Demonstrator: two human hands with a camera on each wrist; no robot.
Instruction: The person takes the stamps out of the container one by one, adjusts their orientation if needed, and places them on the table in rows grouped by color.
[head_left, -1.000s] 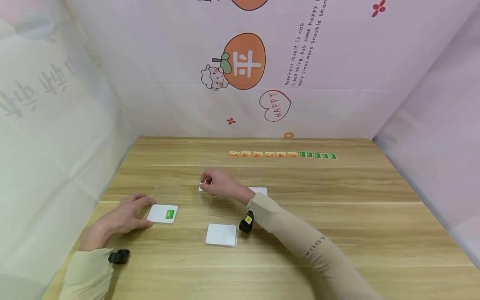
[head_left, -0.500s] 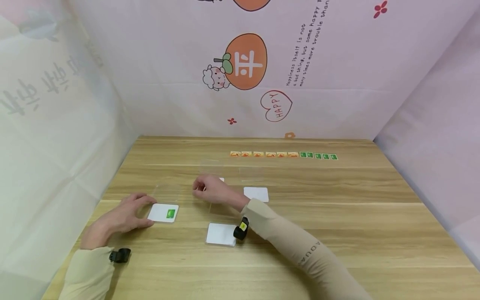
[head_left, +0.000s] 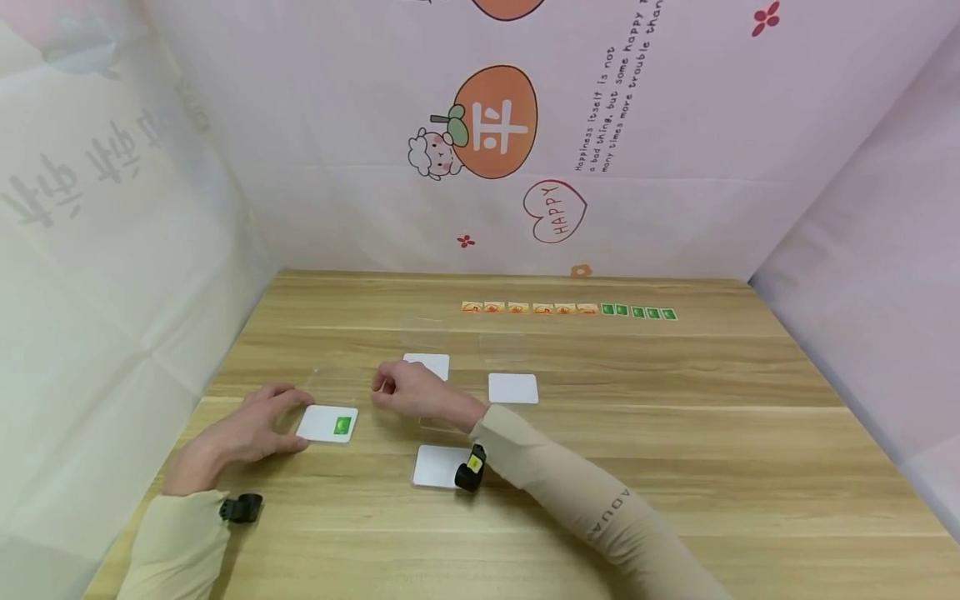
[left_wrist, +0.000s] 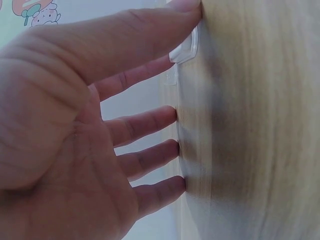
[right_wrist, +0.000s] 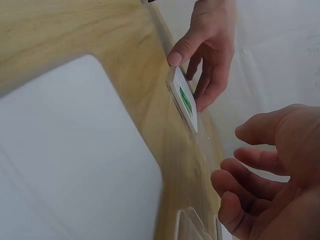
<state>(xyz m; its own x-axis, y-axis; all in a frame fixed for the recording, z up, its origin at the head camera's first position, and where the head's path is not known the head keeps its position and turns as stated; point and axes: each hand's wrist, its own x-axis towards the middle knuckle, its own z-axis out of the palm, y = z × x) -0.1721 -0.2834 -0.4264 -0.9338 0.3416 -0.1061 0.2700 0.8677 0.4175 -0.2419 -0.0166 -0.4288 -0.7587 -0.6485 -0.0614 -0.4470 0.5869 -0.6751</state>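
A clear plastic case (head_left: 313, 423) holds a white card with a small green sticker (head_left: 342, 425) at its right side. Its transparent lid (head_left: 335, 385) lies folded back behind it. My left hand (head_left: 258, 425) grips the case's left end between thumb and index finger; in the left wrist view the other fingertips (left_wrist: 170, 114) touch the tabletop. Over the table, right of that case, my right hand (head_left: 420, 392) has loosely bent fingers and nothing visible between them. Close behind it sits another white-carded case (head_left: 429, 365).
Two more white-carded cases stand nearby, one at the right (head_left: 513, 388) and one in front (head_left: 438, 467), partly under the right wrist's camera. Orange stickers (head_left: 517, 308) and green stickers (head_left: 637, 312) form a row at the back. Printed cloth (head_left: 360, 167) walls the table.
My right hand has come away from the back case, moving left and toward me, uncovering its white card. The left hand keeps its hold on the stickered case.
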